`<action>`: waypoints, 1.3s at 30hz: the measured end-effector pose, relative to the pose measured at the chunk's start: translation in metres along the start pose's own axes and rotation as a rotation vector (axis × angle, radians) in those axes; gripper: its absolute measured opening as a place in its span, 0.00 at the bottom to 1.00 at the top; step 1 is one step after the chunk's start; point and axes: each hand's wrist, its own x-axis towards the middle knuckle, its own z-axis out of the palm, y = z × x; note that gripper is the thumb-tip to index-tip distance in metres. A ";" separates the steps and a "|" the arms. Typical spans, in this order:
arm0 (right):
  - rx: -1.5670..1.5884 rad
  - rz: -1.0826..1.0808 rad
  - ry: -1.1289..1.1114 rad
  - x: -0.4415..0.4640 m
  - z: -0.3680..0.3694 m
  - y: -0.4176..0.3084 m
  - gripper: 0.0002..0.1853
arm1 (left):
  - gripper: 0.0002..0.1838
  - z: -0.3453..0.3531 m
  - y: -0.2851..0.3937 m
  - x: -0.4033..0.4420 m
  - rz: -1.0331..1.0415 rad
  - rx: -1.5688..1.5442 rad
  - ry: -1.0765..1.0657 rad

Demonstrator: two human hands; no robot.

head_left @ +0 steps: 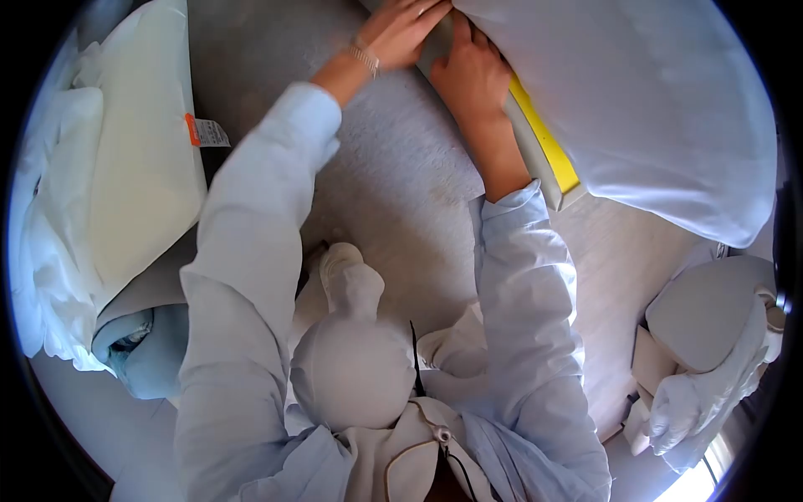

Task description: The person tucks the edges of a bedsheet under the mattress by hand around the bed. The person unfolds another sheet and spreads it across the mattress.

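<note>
A large pale grey padded piece point(636, 109), smooth like upholstery, fills the upper right. Along its near lower side runs a beige fabric-covered edge point(535, 151) with a bright yellow strip point(548, 142) showing inside. My right hand point(475, 75) grips this edge, its bent fingers partly hidden under the padded piece. Beside it, at the top of the view, my left hand point(408, 32) has its fingers closed near the padded piece's corner; what they hold is hidden. A bracelet point(365, 58) circles my left wrist.
On the left lies a cream padded piece point(146, 159) with an orange and white label point(205, 131), partly in thin white wrapping point(50, 217). A blue-grey rolled piece point(155, 356) is below it. At the lower right are a rounded pale cushion point(711, 314) and clear plastic point(703, 418). Grey floor point(401, 159) shows between.
</note>
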 end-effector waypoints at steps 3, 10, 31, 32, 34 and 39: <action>0.109 0.087 -0.103 -0.001 -0.012 0.000 0.30 | 0.33 -0.015 0.035 -0.002 -0.177 -0.125 -0.005; -0.161 0.186 0.131 -0.065 -0.034 0.019 0.30 | 0.32 -0.009 0.069 0.009 -0.097 -0.016 -0.023; 0.368 -0.170 -0.106 -0.011 -0.005 -0.019 0.27 | 0.37 -0.022 -0.030 0.000 -0.442 0.223 -0.012; 0.342 -0.241 -0.067 0.000 0.005 -0.016 0.27 | 0.37 -0.022 -0.029 0.003 -0.441 0.213 -0.025; 0.282 -0.311 0.029 0.018 0.014 -0.023 0.28 | 0.31 -0.018 -0.038 0.008 -0.389 0.283 -0.062; 0.097 -0.169 0.123 0.054 0.039 -0.039 0.28 | 0.23 -0.007 -0.063 0.018 -0.329 0.363 -0.116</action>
